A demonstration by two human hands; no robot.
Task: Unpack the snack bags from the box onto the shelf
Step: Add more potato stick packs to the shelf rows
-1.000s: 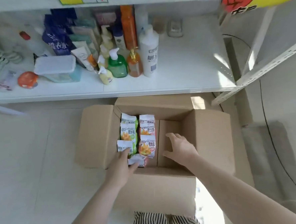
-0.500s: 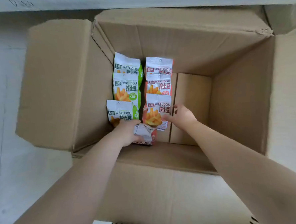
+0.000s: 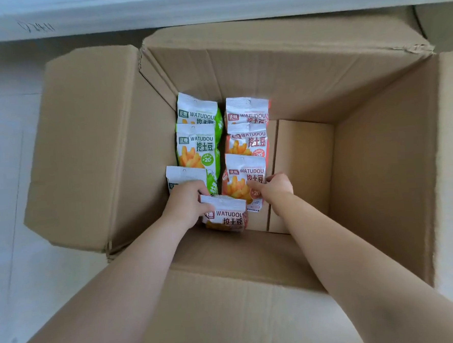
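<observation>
Pale floor, open brown cardboard box (image 3: 352,163): left hand (image 3: 186,203) pinches nearest red-orange snack bag (image 3: 227,216), right hand (image 3: 275,188) clamps another red-orange bag (image 3: 243,181); slick bags could slip.

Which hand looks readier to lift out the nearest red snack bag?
Left, probably. The left hand already grips the top edge of the nearest red bag. The right hand is holding the red bag behind it.

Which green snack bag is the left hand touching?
The nearest green bag, at the left column's front; the left hand covers its lower half.
</observation>
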